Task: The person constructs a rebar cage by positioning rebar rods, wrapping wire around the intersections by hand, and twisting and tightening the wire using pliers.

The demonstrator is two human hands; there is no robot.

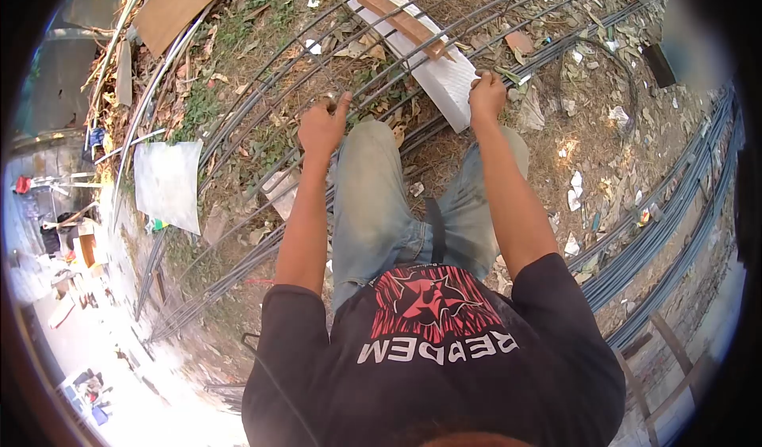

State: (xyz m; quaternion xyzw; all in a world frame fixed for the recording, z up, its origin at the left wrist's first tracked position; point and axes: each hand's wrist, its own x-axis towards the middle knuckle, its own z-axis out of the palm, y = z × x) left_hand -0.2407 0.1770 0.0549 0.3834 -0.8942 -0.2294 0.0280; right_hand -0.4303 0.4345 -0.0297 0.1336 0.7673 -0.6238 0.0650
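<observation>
My left hand (321, 129) is closed above my left knee, with the thumb up. A small dark bit shows at its fingers, too small to name. Over the other knee, my right hand (487, 98) is closed with its fingertips pinched together; what they hold, if anything, I cannot make out. Long thin steel rods (379, 82) run in a grid just beyond both hands. Beneath these rods lies a white ribbed strip (444, 90), its near end close to my right hand. A reddish-brown flat piece (405, 25) rests along the strip.
Bundles of steel bars (651, 260) curve along the right. A pale sheet (168, 185) lies at left, with a brown board (182, 6) farther up. Dry leaves, paper scraps and a brick fragment (520, 42) litter the ground. A dark block (658, 66) sits at upper right.
</observation>
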